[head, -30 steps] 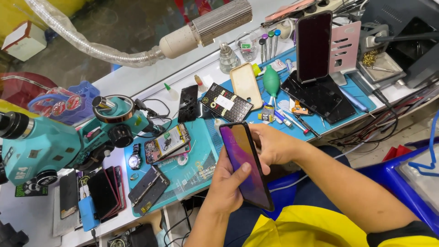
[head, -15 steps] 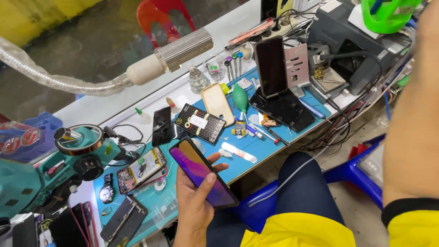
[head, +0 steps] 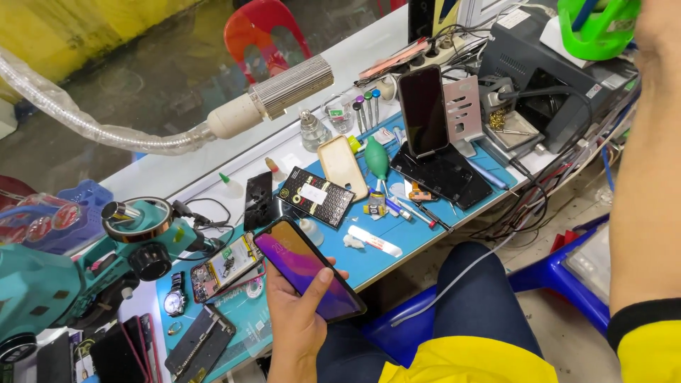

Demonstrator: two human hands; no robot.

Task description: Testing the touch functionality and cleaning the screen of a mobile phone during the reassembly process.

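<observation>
left hand [head: 301, 312] at lower centre, fingers wrapped round a lit phone [head: 309, 269], screen up for viewing; right arm [head: 642, 177] rises out of frame at right, its fingers unseen.

Bare left hand [head: 294, 319] and forearms; yellow short-sleeved shirt [head: 472, 362] with a black-banded cuff [head: 642, 315] on the right arm; dark blue trousers [head: 479, 301].

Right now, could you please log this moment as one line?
left hand: holds lit phone | right hand: raised, grip unseen | bench: blue mat

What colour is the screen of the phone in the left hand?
Purple-to-pink gradient on the phone, held in the left hand; head view.
</observation>
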